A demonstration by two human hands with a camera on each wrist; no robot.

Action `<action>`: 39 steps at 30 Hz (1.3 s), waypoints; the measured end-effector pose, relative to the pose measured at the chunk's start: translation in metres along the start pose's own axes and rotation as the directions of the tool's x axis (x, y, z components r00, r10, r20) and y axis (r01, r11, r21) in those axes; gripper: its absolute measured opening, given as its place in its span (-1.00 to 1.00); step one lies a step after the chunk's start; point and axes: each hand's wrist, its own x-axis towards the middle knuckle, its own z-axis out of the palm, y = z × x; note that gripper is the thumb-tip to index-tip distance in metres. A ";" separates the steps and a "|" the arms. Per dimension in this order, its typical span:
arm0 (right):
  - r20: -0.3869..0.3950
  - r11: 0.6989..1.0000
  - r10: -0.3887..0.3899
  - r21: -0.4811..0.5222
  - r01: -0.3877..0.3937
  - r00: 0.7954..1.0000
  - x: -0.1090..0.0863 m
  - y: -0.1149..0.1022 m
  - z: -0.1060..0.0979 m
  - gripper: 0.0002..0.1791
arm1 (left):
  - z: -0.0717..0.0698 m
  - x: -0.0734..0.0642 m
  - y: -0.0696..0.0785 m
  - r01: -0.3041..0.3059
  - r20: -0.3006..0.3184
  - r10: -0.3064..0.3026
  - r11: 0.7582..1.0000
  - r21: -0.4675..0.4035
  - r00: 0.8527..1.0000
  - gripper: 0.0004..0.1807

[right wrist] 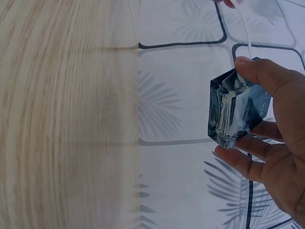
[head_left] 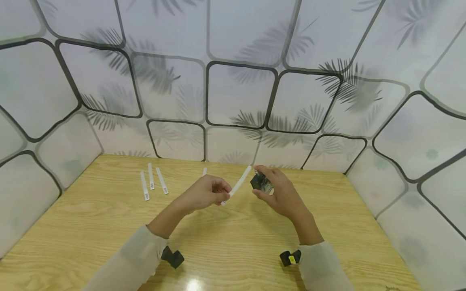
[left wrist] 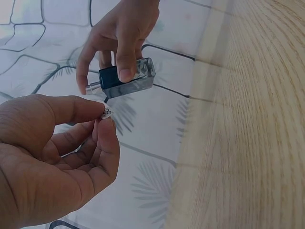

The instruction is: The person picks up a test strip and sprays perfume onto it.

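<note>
Between thumb and fingertips, my left hand (head_left: 204, 193) pinches a white paper test strip (head_left: 240, 180) by its printed lower end. The strip slants up to the right, its far end close to the bottle's top in the head view. My right hand (head_left: 282, 192) grips a small dark glass perfume bottle (head_left: 261, 182), tipped on its side above the table. In the left wrist view the bottle's silver spray nozzle (left wrist: 93, 88) points toward the left hand, with a right fingertip at it. Clear faceted glass (right wrist: 226, 112) shows at the base in the right wrist view.
Several white strips lie on the wooden table (head_left: 218, 250): a left strip (head_left: 144, 186), a middle strip (head_left: 151, 176), a slanted strip (head_left: 162, 180), and another strip (head_left: 204, 171) partly behind the left hand. A patterned wall (head_left: 233, 145) borders the table's back and sides.
</note>
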 end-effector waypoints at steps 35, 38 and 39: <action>0.002 0.998 0.059 -0.006 -0.059 0.998 -0.001 -0.002 0.002 -0.24 | -0.001 0.002 -0.004 0.009 -0.003 -0.009 1.000 -0.002 1.000 -0.84; -0.001 0.998 0.056 -0.015 -0.056 0.998 -0.001 -0.002 0.002 -0.24 | -0.002 0.002 -0.005 0.012 -0.006 -0.012 1.000 -0.004 1.000 -0.85; -0.001 0.998 0.056 -0.016 -0.056 0.998 0.000 -0.002 0.002 -0.24 | -0.002 0.002 -0.005 0.013 -0.006 -0.013 1.000 -0.004 1.000 -0.85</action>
